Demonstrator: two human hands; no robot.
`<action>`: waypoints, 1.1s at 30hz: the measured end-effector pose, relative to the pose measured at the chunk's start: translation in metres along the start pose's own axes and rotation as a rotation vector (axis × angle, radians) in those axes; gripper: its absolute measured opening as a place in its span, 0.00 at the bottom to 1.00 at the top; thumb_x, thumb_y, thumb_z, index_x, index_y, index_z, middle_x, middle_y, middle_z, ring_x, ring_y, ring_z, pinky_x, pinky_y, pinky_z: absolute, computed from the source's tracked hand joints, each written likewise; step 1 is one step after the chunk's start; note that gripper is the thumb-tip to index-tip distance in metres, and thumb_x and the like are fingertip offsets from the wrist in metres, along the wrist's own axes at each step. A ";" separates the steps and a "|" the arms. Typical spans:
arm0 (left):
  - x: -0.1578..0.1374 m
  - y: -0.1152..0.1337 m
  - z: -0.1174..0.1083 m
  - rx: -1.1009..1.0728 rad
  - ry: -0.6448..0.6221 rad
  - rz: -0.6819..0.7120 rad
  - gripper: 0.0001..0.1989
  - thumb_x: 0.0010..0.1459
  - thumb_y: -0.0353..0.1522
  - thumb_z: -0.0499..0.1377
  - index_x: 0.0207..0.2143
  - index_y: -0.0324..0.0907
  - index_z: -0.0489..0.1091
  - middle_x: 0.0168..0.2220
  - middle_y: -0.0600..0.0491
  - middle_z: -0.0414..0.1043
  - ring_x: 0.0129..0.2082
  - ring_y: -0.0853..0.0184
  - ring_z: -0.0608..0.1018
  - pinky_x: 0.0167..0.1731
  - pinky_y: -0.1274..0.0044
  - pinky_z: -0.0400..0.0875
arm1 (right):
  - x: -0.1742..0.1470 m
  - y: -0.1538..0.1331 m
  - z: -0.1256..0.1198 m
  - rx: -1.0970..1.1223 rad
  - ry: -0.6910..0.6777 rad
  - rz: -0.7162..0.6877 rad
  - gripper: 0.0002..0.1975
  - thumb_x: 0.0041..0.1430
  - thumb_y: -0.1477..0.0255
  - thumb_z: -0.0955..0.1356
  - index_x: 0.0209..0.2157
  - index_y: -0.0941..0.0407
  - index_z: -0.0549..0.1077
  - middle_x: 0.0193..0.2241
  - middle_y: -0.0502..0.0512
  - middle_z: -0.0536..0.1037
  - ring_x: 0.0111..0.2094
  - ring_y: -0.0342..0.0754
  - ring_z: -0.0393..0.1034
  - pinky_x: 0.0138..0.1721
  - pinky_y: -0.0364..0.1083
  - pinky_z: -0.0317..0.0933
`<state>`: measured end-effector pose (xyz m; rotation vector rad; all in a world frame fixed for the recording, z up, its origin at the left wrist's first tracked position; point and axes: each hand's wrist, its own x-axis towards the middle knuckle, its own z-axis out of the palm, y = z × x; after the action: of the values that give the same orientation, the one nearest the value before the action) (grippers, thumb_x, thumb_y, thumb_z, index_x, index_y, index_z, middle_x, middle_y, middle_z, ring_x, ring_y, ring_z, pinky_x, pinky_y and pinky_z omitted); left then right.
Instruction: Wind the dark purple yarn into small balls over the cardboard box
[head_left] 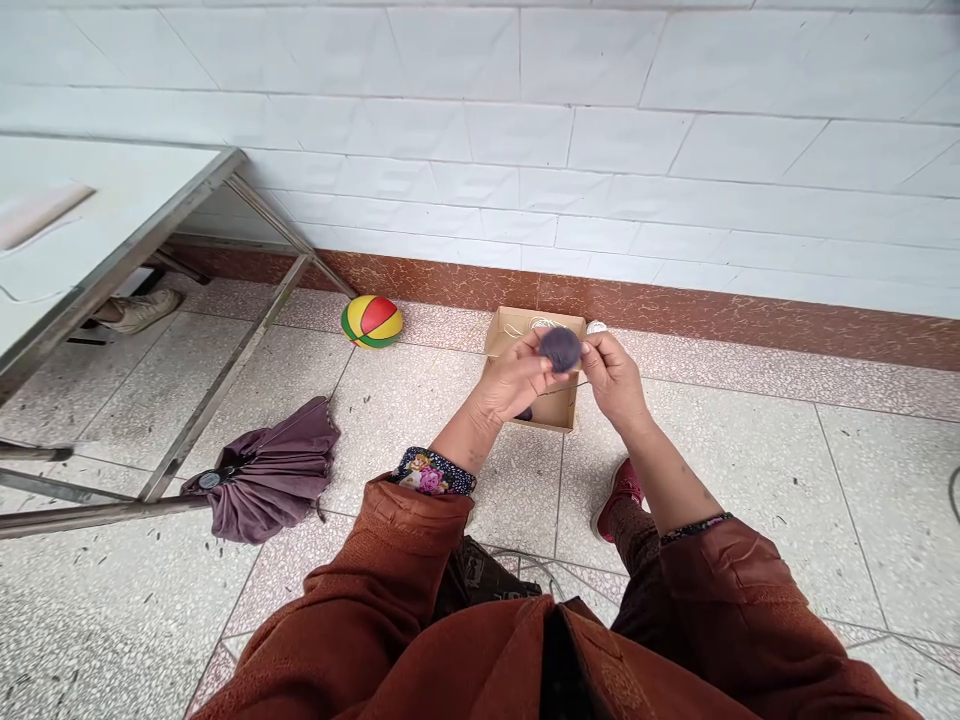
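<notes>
My left hand [517,378] is wrapped round a dark purple ball of yarn [560,349], held above a cardboard box. At the ball's right side my right hand [611,370] has thumb and forefinger pinched together. What sits in that pinch is too small to make out; it may be the strand. A thin dark strand [566,388] runs below the ball toward the right hand. The cardboard box [556,424] stands on the floor under both hands. White cord [541,324] lies in its far part, and a dark lump [525,414] shows in the near part.
A multicoloured ball [373,321] rests near the wall. A folded purple umbrella [274,470] lies by the metal-framed table [225,165] at left. Someone's shoe [142,311] shows beneath that table. A small white item [596,327] sits behind the box.
</notes>
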<state>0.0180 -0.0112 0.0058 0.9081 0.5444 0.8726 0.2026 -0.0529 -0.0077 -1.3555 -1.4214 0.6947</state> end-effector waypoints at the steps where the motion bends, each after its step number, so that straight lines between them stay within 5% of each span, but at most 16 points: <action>1: 0.002 0.001 -0.003 -0.019 0.076 0.042 0.27 0.48 0.40 0.74 0.48 0.46 0.71 0.49 0.48 0.77 0.48 0.61 0.80 0.48 0.69 0.76 | -0.002 0.000 0.002 -0.022 -0.041 -0.004 0.20 0.74 0.49 0.65 0.37 0.50 0.73 0.31 0.51 0.74 0.32 0.50 0.67 0.39 0.50 0.64; 5: 0.012 0.004 -0.019 0.063 0.363 0.099 0.21 0.49 0.36 0.71 0.43 0.46 0.68 0.46 0.52 0.76 0.46 0.65 0.78 0.47 0.72 0.75 | -0.007 -0.008 0.007 -0.060 -0.316 -0.095 0.19 0.73 0.51 0.66 0.36 0.50 0.75 0.31 0.52 0.77 0.33 0.50 0.70 0.40 0.50 0.65; 8: 0.015 0.002 -0.025 0.275 0.409 0.081 0.22 0.47 0.32 0.70 0.44 0.45 0.68 0.44 0.53 0.76 0.44 0.66 0.78 0.46 0.72 0.73 | -0.008 -0.016 0.003 -0.021 -0.410 -0.159 0.17 0.73 0.52 0.67 0.36 0.49 0.77 0.34 0.53 0.80 0.35 0.51 0.72 0.43 0.51 0.68; 14: 0.007 -0.001 -0.017 0.631 0.094 -0.017 0.23 0.44 0.30 0.71 0.44 0.43 0.70 0.39 0.55 0.76 0.37 0.68 0.74 0.41 0.73 0.67 | 0.002 -0.019 -0.015 -0.018 -0.191 -0.155 0.16 0.71 0.52 0.70 0.36 0.48 0.80 0.35 0.54 0.81 0.39 0.54 0.74 0.46 0.54 0.69; 18: 0.002 0.002 -0.012 0.457 -0.171 -0.057 0.24 0.43 0.30 0.72 0.44 0.44 0.72 0.39 0.55 0.75 0.38 0.68 0.74 0.42 0.73 0.68 | 0.007 -0.007 -0.015 -0.057 -0.031 -0.117 0.18 0.70 0.51 0.71 0.34 0.49 0.79 0.33 0.54 0.79 0.38 0.54 0.72 0.44 0.54 0.67; 20: 0.001 0.002 -0.010 0.313 -0.204 -0.053 0.25 0.43 0.32 0.74 0.45 0.44 0.72 0.41 0.54 0.76 0.40 0.67 0.76 0.44 0.73 0.69 | 0.007 0.000 -0.011 -0.076 0.014 -0.067 0.18 0.70 0.51 0.70 0.34 0.49 0.78 0.33 0.54 0.79 0.37 0.53 0.71 0.43 0.53 0.66; 25: 0.008 -0.001 -0.012 0.163 0.007 0.039 0.27 0.42 0.33 0.74 0.46 0.45 0.71 0.44 0.53 0.77 0.43 0.67 0.77 0.47 0.73 0.71 | 0.002 0.011 -0.002 -0.131 -0.064 0.004 0.17 0.71 0.54 0.68 0.33 0.50 0.74 0.30 0.52 0.76 0.33 0.51 0.68 0.38 0.50 0.63; 30: 0.014 -0.006 -0.020 0.458 0.214 0.086 0.25 0.44 0.29 0.70 0.47 0.43 0.72 0.47 0.50 0.78 0.45 0.65 0.78 0.52 0.69 0.72 | -0.007 -0.005 0.000 -0.079 -0.376 -0.125 0.15 0.71 0.58 0.69 0.32 0.50 0.76 0.31 0.52 0.78 0.33 0.50 0.70 0.40 0.50 0.65; 33: 0.015 -0.007 -0.022 0.648 0.221 0.098 0.25 0.43 0.27 0.70 0.46 0.42 0.73 0.46 0.49 0.77 0.43 0.64 0.77 0.49 0.68 0.72 | -0.008 -0.017 -0.006 0.054 -0.403 -0.109 0.15 0.70 0.56 0.70 0.34 0.50 0.78 0.31 0.51 0.78 0.32 0.49 0.69 0.38 0.49 0.65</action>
<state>0.0130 0.0090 -0.0123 1.4419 1.0138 0.9039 0.2006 -0.0656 0.0079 -1.1255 -1.7648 0.9644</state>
